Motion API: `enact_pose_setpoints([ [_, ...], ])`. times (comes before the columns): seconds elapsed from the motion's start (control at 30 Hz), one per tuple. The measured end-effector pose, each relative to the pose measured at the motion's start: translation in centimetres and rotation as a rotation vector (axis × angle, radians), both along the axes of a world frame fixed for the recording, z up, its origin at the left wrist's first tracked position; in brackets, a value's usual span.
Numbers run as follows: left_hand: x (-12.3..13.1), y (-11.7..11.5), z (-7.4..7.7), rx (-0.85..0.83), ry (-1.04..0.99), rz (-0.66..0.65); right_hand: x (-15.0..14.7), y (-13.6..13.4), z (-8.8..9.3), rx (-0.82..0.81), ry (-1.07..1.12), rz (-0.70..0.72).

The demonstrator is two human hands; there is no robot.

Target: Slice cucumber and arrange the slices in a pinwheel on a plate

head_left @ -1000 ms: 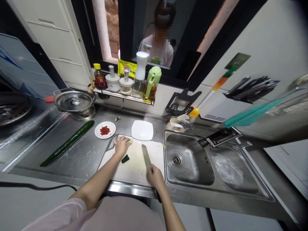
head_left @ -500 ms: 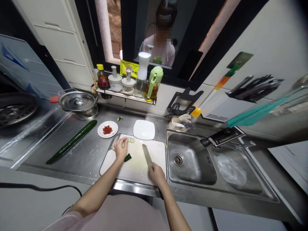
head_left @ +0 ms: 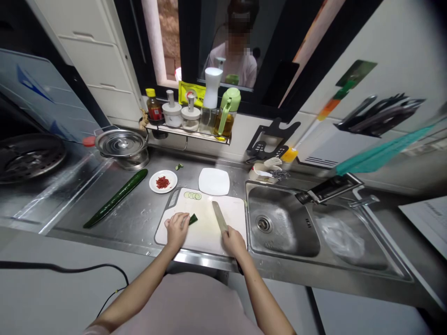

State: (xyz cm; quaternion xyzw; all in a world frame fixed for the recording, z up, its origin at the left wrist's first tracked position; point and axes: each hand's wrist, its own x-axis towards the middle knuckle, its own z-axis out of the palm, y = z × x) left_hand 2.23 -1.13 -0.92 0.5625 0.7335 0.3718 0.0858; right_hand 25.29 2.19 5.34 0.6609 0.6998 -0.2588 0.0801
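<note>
A white cutting board (head_left: pixel 206 230) lies on the steel counter in front of me. My right hand (head_left: pixel 233 242) is closed round the handle of a knife (head_left: pixel 220 217), whose blade lies flat on the board pointing away. My left hand (head_left: pixel 177 227) rests on the board with fingers curled, touching a dark green cucumber end piece (head_left: pixel 193 218). A short row of cucumber slices (head_left: pixel 193 196) lies at the board's far edge.
A whole cucumber (head_left: pixel 116 197) lies to the left. A small plate of red chilli (head_left: pixel 163 181) and a white square plate (head_left: pixel 214 181) sit behind the board. The sink (head_left: pixel 282 228) is on the right, a pot (head_left: pixel 120 145) and condiment rack (head_left: pixel 190 118) behind.
My left hand left the slices at the board's far edge and drew back to the cucumber end piece. The right hand kept the knife on the board.
</note>
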Motion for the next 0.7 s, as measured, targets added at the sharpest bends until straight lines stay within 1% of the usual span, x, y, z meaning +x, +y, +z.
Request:
enact_pose_setpoints([
  [0.17, 0.1, -0.5, -0.4, -0.003, 0.034, -0.103, -0.4, 0.0, 0.6, -0.021, -0.027, 0.024],
  [0.27, 0.4, -0.4, -0.5, -0.005, 0.043, -0.137, -0.6, 0.1, 1.2, -0.031, -0.039, 0.049],
  [0.47, 0.4, 0.1, -0.9, -0.040, 0.058, -0.155, -1.7, -0.3, 2.3, 0.008, -0.049, 0.085],
  [0.7, 0.2, 0.3, -1.2, -0.059, 0.073, -0.144, -3.8, -1.3, 3.9, 0.014, -0.059, 0.200],
])
